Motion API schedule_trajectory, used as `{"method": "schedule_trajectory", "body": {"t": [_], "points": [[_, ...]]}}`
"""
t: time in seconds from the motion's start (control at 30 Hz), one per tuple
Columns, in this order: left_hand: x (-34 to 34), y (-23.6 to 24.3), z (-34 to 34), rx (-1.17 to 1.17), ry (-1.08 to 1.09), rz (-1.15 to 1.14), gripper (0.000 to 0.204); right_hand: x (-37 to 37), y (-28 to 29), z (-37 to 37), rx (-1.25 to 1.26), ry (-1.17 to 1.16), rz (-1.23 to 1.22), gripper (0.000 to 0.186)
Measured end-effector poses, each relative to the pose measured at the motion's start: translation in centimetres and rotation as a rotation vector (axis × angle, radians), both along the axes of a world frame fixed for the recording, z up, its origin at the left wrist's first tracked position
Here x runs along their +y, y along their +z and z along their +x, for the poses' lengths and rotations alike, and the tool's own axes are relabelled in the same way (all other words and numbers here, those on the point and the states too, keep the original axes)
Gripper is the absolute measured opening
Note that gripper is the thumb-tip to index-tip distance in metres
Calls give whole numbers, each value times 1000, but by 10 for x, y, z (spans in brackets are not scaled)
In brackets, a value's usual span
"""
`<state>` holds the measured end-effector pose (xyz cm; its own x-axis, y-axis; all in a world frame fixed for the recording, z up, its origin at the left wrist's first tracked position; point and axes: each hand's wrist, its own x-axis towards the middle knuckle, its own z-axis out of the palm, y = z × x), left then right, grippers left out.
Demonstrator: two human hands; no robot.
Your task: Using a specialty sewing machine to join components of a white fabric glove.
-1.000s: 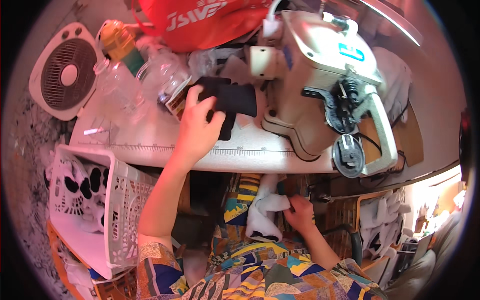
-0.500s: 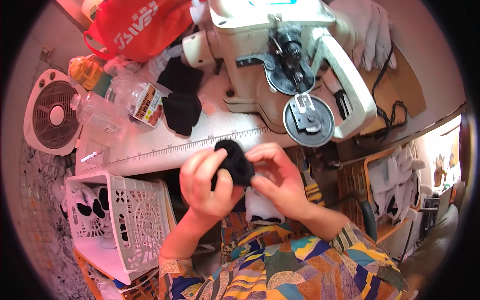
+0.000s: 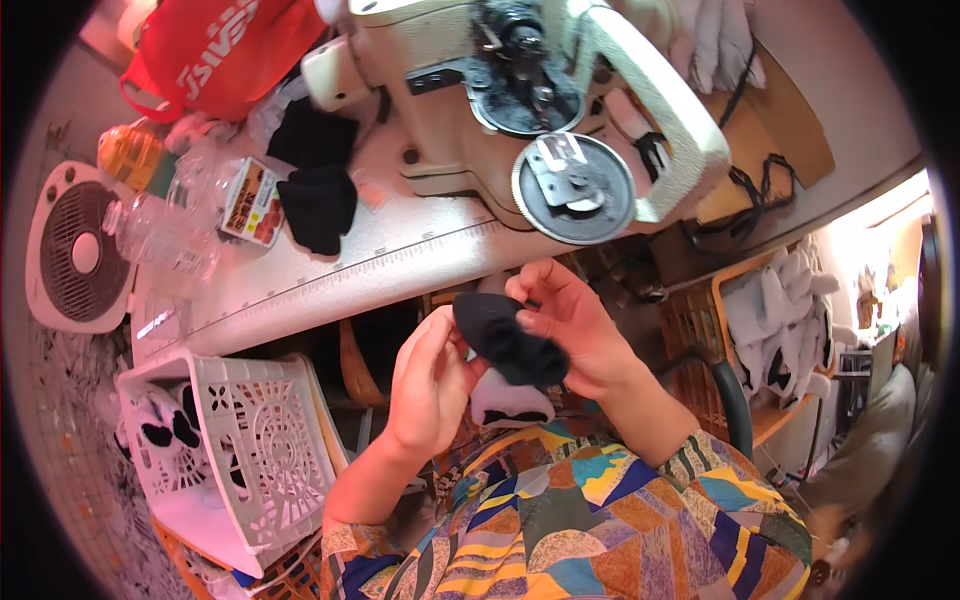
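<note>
A small black fabric piece [image 3: 500, 335], folded or tube-shaped, is held up in front of my body between both hands. My left hand [image 3: 432, 375] grips its left edge, with the fingertips partly hidden behind the cloth. From the right, my right hand [image 3: 572, 322] pinches its upper edge between thumb and fingers. Below it, a white fluffy piece with a black edge [image 3: 510, 398] lies against my lap. Beyond my hands stands a cream sewing machine with a round metal disc [image 3: 610, 205].
Two black cloth pieces [image 3: 320, 205], clear plastic bottles [image 3: 165, 240] and a red bag [image 3: 225, 60] are on the white table [image 3: 290, 295]. A fan [image 3: 85, 250] stands far left. White gloves fill a white crate [image 3: 265, 420] and hang on an orange rack [image 3: 705, 345] at right.
The black fabric piece has been turned and now points down to the right. My hands have shifted their hold on it. The view has moved, so the machine sits higher and further left.
</note>
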<state>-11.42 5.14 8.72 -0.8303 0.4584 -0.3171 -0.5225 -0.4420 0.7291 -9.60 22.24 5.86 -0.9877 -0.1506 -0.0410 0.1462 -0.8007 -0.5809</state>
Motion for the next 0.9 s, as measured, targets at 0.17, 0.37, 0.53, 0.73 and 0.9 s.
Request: {"method": "schedule_trajectory", "body": {"t": [0.17, 0.37, 0.53, 0.73, 0.9], "points": [[16, 0, -3, 106, -100, 105, 26, 17, -8, 9, -47, -4, 13, 28], [29, -6, -6, 178, -62, 249, 35, 30, 12, 25, 97, -511, 636, 24], [39, -11, -2, 130, 24, 164, 35, 42, 39, 48, 682, -614, 1387, 35], [40, -5, 7, 127, 131, 238, 35, 26, 23, 44, 425, -543, 1368, 54], [24, -4, 5, 113, 74, 277, 49, 29, 16, 44, 383, -322, 1296, 61]]}}
